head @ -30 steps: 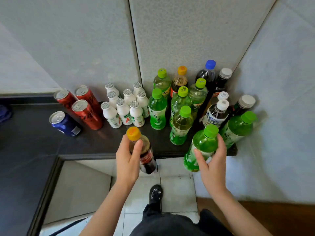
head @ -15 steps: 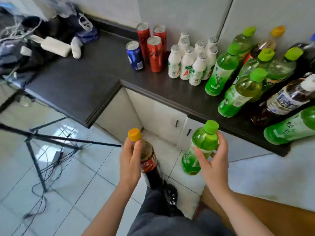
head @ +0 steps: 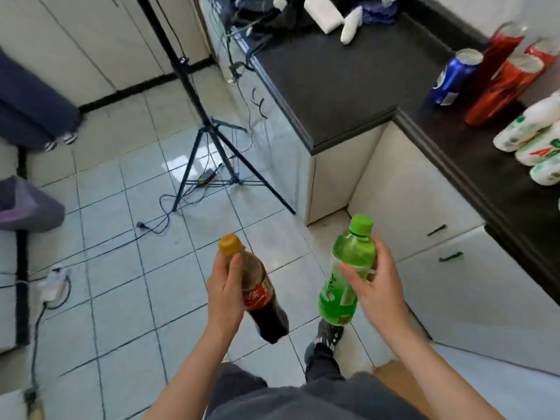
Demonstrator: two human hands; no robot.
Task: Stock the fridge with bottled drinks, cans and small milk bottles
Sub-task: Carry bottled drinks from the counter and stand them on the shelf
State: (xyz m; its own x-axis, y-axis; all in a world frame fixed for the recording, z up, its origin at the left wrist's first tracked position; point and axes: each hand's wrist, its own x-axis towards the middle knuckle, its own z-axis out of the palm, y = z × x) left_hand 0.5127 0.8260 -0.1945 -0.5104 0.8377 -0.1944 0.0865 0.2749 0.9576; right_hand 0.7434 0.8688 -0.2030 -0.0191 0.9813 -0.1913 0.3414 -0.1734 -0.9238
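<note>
My left hand (head: 225, 291) grips a dark drink bottle (head: 261, 294) with an orange cap and red label, held over the tiled floor. My right hand (head: 375, 283) grips a green tea bottle (head: 348, 268) with a green cap beside it. On the dark counter (head: 333, 83) at the right stand a blue can (head: 454, 77), red cans (head: 503, 83) and small white milk bottles (head: 533, 131), partly cut off by the frame edge. No fridge is in view.
A black tripod (head: 209, 128) with trailing cables stands on the tiled floor (head: 121, 237) ahead. White cabinets (head: 403, 207) run under the counter at right. White items (head: 324, 13) lie at the counter's far end. A person's legs (head: 33, 104) are at far left.
The view has swung left, away from the counter, toward the floor and tripod. Both hands have carried their bottles along; most of the counter's bottles have left the frame.
</note>
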